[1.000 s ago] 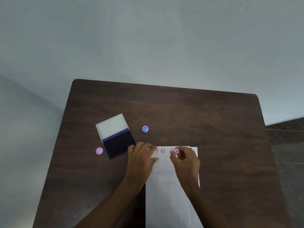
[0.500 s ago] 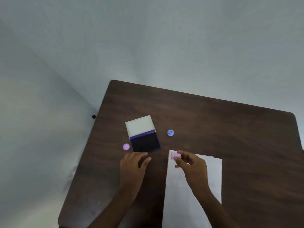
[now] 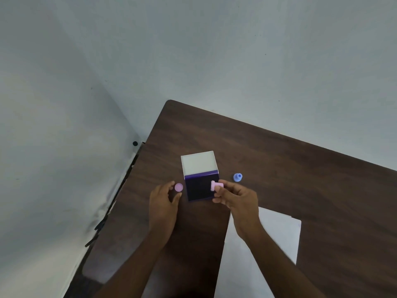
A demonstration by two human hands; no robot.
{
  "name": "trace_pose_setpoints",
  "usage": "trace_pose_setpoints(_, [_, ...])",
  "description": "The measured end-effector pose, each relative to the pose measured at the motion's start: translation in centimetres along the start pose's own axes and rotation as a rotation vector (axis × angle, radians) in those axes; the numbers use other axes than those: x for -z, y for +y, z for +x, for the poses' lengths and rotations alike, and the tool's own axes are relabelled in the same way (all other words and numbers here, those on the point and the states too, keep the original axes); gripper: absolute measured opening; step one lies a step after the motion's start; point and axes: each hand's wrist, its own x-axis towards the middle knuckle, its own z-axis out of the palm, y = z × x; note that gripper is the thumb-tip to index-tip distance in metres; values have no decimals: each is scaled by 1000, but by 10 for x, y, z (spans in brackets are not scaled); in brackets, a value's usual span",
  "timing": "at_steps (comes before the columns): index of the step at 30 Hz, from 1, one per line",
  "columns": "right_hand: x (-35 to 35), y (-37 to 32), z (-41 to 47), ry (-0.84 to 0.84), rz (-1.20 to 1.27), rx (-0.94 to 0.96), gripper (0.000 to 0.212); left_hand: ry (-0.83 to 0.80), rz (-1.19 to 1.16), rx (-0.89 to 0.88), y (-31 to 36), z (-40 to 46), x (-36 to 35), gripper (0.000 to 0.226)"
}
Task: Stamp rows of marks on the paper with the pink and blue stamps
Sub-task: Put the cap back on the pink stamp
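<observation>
Now right hand (image 3: 236,195) pinches pink stamp (image 3: 216,186) sideways over open ink pad (image 3: 200,186), likely to re-ink; left hand (image 3: 164,203), fingers loosely curled, empty.

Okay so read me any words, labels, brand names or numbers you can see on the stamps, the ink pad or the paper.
None can be read.
Open dark purple ink pad, white lid raised: no label visible.
Small pink stamp in the right hand: no lettering visible.
Blue stamp and round pink cap: plain.
White paper sheet: visible part looks blank.
</observation>
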Motion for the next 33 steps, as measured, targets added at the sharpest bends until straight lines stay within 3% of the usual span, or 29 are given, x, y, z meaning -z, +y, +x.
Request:
trace_pose_setpoints(10, [-8, 0, 6, 7, 11, -22, 27, -55, 95, -12, -7, 10, -9, 45])
trace_pose_setpoints(22, [-6, 1, 5, 17, -14, -30, 29, -90, -18, 15, -4, 15, -3, 26])
trace_pose_setpoints(31, [-5, 0, 3, 18, 18, -39, 28, -155, -561, 328, 22, 10, 17, 22])
trace_pose_setpoints(33, [-5, 1, 3, 15, 19, -37, 28, -246, -739, 437, 27, 10, 21, 25])
